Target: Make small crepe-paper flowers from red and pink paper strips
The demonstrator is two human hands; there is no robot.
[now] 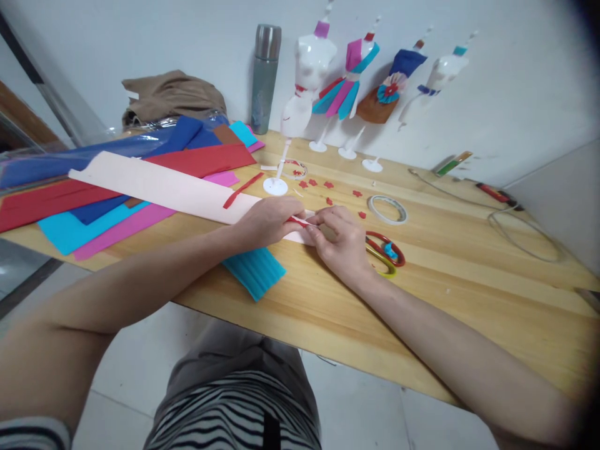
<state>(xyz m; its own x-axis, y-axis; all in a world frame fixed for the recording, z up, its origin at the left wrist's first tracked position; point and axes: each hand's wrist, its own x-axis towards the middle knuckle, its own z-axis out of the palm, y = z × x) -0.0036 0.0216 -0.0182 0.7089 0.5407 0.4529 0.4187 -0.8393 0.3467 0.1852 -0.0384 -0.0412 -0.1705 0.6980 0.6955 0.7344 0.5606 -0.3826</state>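
Note:
My left hand [274,220] and my right hand [338,239] meet above a long pale pink crepe paper strip [173,190]. Between their fingertips runs a narrow red paper strip [297,220]; both hands are closed on it, with a thin white edge showing along it. Another red strip lies on the pink paper left of my hands. Below my left wrist rests a turquoise crepe paper piece [257,272]. Scissors with red and yellow handles [392,259] lie partly hidden behind my right hand, a bit of blue at the handle.
Several small red paper flowers [328,185] and a tape roll [387,210] lie beyond my hands. White mannequins [309,75], some dressed in paper, stand along the wall beside a thermos [265,81]. Coloured paper [206,161] is piled left. A cable [515,231] lies right.

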